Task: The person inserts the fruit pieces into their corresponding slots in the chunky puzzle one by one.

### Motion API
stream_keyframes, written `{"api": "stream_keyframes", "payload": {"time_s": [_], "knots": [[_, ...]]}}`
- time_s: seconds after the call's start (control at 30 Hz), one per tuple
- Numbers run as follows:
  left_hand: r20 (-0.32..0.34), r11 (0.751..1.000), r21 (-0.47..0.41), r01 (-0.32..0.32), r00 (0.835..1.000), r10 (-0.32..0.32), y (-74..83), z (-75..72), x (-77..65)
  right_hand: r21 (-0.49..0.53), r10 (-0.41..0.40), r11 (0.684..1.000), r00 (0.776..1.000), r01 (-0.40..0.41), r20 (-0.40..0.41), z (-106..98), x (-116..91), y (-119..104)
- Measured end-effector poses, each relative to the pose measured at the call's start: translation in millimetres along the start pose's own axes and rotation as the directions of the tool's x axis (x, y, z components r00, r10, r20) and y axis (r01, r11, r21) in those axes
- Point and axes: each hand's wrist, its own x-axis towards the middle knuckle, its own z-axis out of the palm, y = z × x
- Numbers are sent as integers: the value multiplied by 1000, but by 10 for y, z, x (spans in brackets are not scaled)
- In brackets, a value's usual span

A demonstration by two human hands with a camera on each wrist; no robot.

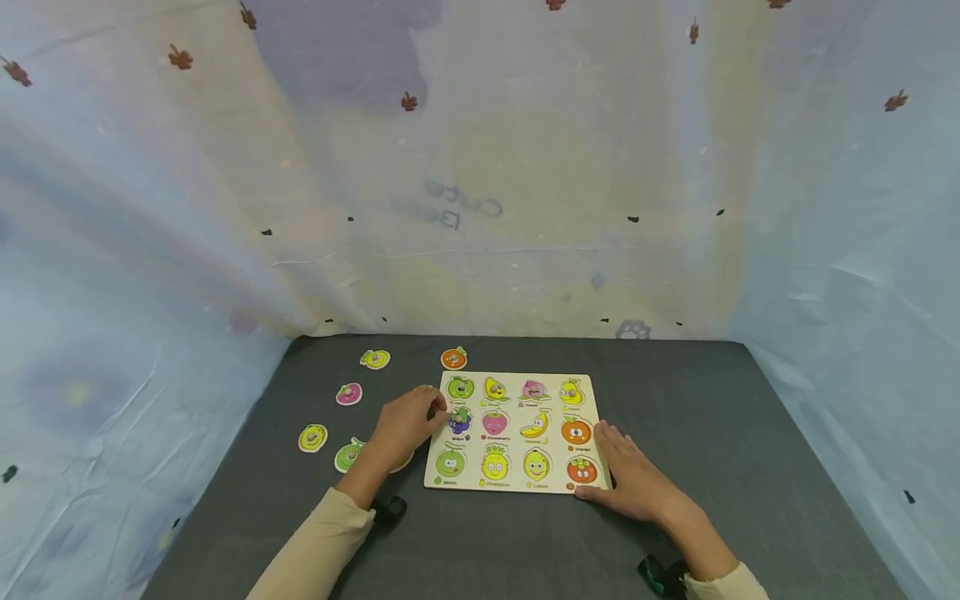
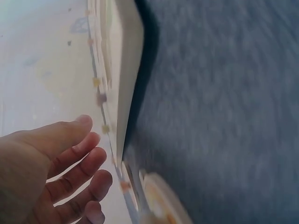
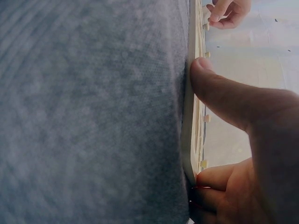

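A wooden fruit puzzle board (image 1: pixel 515 490) lies on the dark cloth, with labelled fruit pictures in rows. My left hand (image 1: pixel 408 427) is over its left edge, thumb and fingertips close to the purple grape piece (image 1: pixel 460 422). In the left wrist view the fingers of the left hand (image 2: pixel 70 172) are loosely bent and apart, with nothing between them. My right hand (image 1: pixel 637 475) touches the board's near right corner. The right wrist view shows the right thumb (image 3: pixel 219 88) against the board's near edge and the other fingers at its right side.
Loose puzzle pieces lie left of and behind the board: an orange one (image 1: pixel 453 358), a yellow one (image 1: pixel 375 359), a pink one (image 1: pixel 348 394), a round yellow one (image 1: pixel 312 437) and a green one (image 1: pixel 347 455). The left forearm partly covers another. Patterned curtains (image 1: pixel 517 167) enclose the table.
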Motion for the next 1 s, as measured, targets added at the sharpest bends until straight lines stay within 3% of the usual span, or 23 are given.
{"api": "stream_keyframes", "payload": {"time_s": [0.23, 0.6, 0.8, 1.0], "knots": [[-13, 1000, 13, 29, 1000, -29, -149, -93, -19, -5, 7, 1000, 1000, -7, 6, 3, -13, -1], [-61, 996, -55, 67, 996, -70, -434, -285, -85, -8, -5, 1000, 1000, 5, -1, 6, -9, 9], [-33, 990, -79, 119, 992, -122, -578, -387, -119, -13, -11, 1000, 1000, 11, -1, 4, -3, 12], [-31, 986, -50, 159, 986, -161, -773, -436, -144, -15, -13, 1000, 1000, 13, 0, 3, 2, 13]]}}
